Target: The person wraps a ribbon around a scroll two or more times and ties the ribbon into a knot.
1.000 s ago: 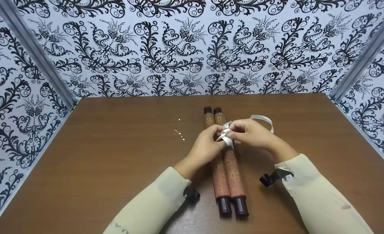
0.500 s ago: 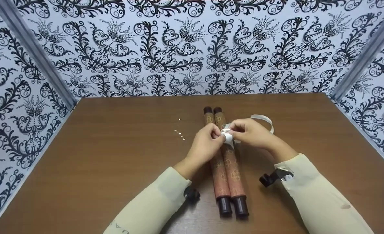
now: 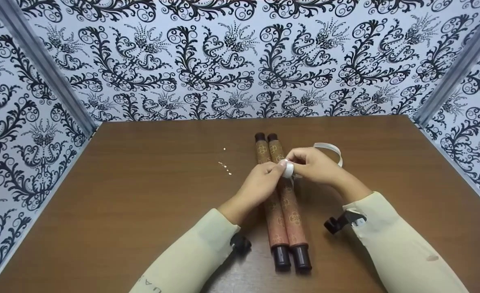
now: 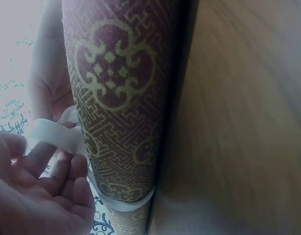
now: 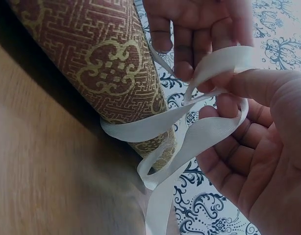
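Observation:
A scroll rolled up from both sides [image 3: 292, 215], in red-brown and gold patterned cloth with dark end knobs, lies lengthwise on the table. White ribbon [image 5: 155, 122] wraps round its middle and rises in loops between the hands. My left hand [image 3: 258, 181] pinches a ribbon loop between thumb and fingers above the scroll. On the scroll's right side, my right hand [image 3: 315, 167] pinches the ribbon too, its other fingers loosely curled, as the right wrist view shows. How the ribbon crosses at the fingertips is partly hidden by the fingers.
A loose ribbon tail [image 3: 331, 150] curves over the brown table [image 3: 142, 203] behind my right hand. Small white bits [image 3: 225, 166] lie left of the scroll. Patterned black-and-white walls [image 3: 240, 61] stand at the back and sides.
My left fingers have shifted slightly right, closer to my right fingertips. The crossed ribbon seen earlier is now drawn into a rounded loop between the hands. Right arm and scroll stay nearly still.

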### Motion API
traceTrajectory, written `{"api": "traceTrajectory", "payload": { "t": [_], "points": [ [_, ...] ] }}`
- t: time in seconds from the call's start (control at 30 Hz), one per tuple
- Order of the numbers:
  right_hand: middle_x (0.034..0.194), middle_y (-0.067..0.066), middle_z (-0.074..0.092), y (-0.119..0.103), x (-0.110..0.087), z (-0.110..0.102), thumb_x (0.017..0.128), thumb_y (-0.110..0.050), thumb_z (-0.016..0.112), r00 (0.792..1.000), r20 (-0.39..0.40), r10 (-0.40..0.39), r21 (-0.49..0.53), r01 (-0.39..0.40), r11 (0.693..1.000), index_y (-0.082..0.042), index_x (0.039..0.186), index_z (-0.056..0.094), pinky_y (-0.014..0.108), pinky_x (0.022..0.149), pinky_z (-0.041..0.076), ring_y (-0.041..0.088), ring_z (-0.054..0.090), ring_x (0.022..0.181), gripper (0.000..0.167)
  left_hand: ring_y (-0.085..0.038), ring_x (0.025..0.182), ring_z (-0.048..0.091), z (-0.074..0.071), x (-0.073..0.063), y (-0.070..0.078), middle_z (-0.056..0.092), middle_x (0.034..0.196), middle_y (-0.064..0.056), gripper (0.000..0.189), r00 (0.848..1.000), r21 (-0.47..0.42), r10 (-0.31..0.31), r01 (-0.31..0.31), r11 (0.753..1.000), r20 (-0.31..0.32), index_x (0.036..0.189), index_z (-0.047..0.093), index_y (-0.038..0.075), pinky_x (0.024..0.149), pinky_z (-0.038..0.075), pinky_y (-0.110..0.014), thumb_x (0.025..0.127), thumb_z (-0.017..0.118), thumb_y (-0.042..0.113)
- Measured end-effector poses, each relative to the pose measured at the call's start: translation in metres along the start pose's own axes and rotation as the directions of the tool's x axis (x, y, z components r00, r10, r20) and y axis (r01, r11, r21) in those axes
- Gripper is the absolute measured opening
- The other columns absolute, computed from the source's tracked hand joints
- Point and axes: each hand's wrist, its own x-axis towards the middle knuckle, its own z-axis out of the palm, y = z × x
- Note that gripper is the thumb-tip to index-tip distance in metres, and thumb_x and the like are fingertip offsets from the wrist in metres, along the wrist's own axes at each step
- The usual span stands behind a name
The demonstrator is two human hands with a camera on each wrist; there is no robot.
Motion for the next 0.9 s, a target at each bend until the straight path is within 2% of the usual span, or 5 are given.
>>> {"api": "traceTrajectory", "payload": {
  "t": [0.2, 0.43, 0.63, 0.77, 0.9],
  "points": [
    [0.080, -0.002, 0.066, -0.001, 0.000, -0.001, 0.100, -0.012, 0.067, 1.000, 0.000, -0.003, 0.027, 0.003, 1.000, -0.002, 0.096, 0.072, 0.020, 0.062, 0.048, 0.010, 0.058, 0.070, 0.011, -0.010, 0.086, 0.056, -0.001, -0.002, 0.004, 0.072, 0.099, -0.004, 0.031, 0.996, -0.001, 0.080, -0.080, 0.997, 0.044, 0.096, 0.079, 0.003, 0.081, 0.047, -0.026, 0.103, 0.063, 0.028],
    [0.080, 0.012, 0.067, -0.003, 0.000, -0.003, 0.102, -0.015, 0.066, 1.000, 0.016, 0.009, 0.014, -0.009, 1.000, -0.005, 0.098, 0.072, 0.020, 0.054, 0.044, 0.011, 0.056, 0.061, 0.012, -0.012, 0.074, 0.060, -0.010, -0.003, 0.017, 0.070, 0.078, -0.002, 0.030, 1.000, -0.115, 0.012, -0.012, 0.993, -0.003, 0.089, 0.074, 0.003, 0.070, 0.045, -0.024, 0.105, 0.061, 0.025],
    [0.080, 0.005, 0.064, -0.004, -0.001, -0.004, 0.101, -0.023, 0.069, 1.000, 0.009, 0.003, -0.027, -0.002, 1.000, -0.008, 0.098, 0.074, 0.022, 0.060, 0.046, 0.011, 0.055, 0.067, 0.016, -0.013, 0.060, 0.049, -0.021, -0.005, 0.028, 0.056, 0.063, -0.001, 0.035, 1.000, -0.209, 0.001, -0.006, 0.978, -0.023, 0.084, 0.066, -0.002, 0.057, 0.040, -0.024, 0.105, 0.060, 0.025],
    [0.077, 0.003, 0.061, -0.005, -0.002, -0.004, 0.100, -0.025, 0.070, 0.999, 0.022, 0.040, 0.004, -0.040, 0.999, -0.008, 0.099, 0.074, 0.023, 0.054, 0.043, 0.009, 0.050, 0.059, 0.017, -0.011, 0.059, 0.047, -0.029, -0.006, 0.034, 0.050, 0.061, 0.003, 0.036, 0.999, -0.184, 0.037, -0.043, 0.982, -0.037, 0.082, 0.065, -0.001, 0.056, 0.039, -0.024, 0.105, 0.060, 0.026],
    [0.083, 0.002, 0.067, -0.005, -0.002, -0.005, 0.100, -0.025, 0.070, 1.000, 0.010, 0.010, -0.058, -0.010, 0.998, -0.010, 0.100, 0.076, 0.024, 0.064, 0.049, 0.010, 0.058, 0.069, 0.016, -0.011, 0.064, 0.046, -0.040, -0.006, 0.038, 0.045, 0.061, 0.006, 0.036, 0.995, -0.091, 0.080, -0.085, 0.992, -0.053, 0.074, 0.061, 0.011, 0.060, 0.038, -0.026, 0.105, 0.061, 0.028]
  ]
}}
